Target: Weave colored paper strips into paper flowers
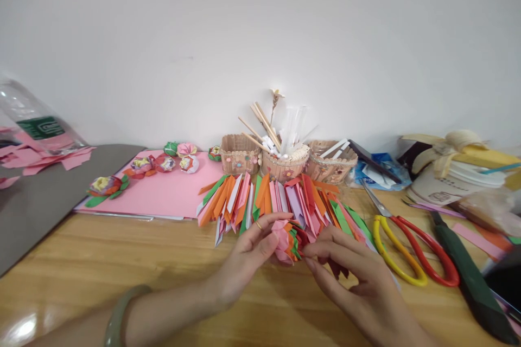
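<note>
Between my two hands, just above the table, is a folded paper flower (285, 243) in pink, orange, green and dark red. My left hand (254, 244) is closed on its left side, thumb in front and fingers behind. With thumb and fingertips, my right hand (352, 268) pinches the dark red edge on the right. Right behind the flower lies a row of folded paper strips (236, 200) in orange, pink, green, white and purple. The fingers hide part of the flower.
Scissors (413, 244) and a dark green cutter (468, 271) lie at right. Behind stand small craft baskets (240, 154) with sticks. Finished paper flowers (165, 162) rest on pink paper (171, 195) at left. A plastic bottle (38, 119) and a lidded tub (451, 184) stand at the sides.
</note>
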The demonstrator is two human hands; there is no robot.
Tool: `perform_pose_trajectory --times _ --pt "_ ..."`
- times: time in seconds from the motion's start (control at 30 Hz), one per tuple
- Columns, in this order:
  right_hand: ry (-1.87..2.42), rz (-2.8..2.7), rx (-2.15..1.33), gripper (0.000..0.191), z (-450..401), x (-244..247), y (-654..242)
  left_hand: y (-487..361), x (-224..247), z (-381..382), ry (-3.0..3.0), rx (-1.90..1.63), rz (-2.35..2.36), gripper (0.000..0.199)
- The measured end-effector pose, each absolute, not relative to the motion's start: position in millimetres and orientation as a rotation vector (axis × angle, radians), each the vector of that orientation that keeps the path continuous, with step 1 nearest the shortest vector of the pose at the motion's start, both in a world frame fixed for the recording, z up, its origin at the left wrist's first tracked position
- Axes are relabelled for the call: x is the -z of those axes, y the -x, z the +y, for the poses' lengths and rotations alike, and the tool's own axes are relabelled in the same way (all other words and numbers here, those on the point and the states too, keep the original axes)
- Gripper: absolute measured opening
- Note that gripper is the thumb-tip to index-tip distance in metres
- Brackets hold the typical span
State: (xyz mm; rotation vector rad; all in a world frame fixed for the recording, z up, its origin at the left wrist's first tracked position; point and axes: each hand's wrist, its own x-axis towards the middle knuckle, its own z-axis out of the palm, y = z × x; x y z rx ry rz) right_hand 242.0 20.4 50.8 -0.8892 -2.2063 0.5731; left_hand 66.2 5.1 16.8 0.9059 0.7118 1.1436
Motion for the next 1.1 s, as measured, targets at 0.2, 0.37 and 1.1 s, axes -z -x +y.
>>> perform_pose_trajectory --times 0.2,0.37,1.1 --pt "0.856 -2.172 -0.591 0.02 20.8 -47.2 -243.4 -66.6 -17.7 7.3 -0.787 -1.142 0.68 0.034" --pt "0.857 -2.161 -0.6 0.023 19.9 -49.0 -243.0 -65.7 -15.9 6.6 -0.768 -1.125 0.662 0.033" --pt "0.889 -2.041 -0.458 0.013 16.4 -54.2 -245.5 -66.4 -23.3 4.5 -0.681 -1.109 0.503 0.032"
